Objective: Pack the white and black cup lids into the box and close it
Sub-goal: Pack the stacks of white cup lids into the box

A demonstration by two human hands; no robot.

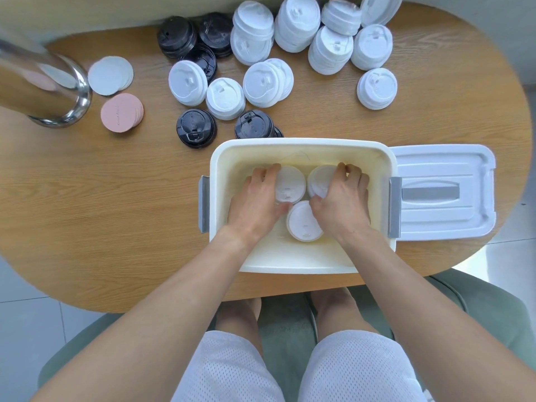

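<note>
Both hands work inside the box (301, 256): the left hand (255, 204) curls over one stack of white lids (290, 184), the right hand (339, 198) over a second stack (319, 178), with a third stack (303, 221) between the wrists. Best to seat each stack flat against the wall, leaving room for the many white lids (295, 27) and black lids (195, 127) waiting on the worktop (116, 198). Beside the box lies its cover (443, 192). Script on the pink discs (120, 113) is too small to read.
</note>
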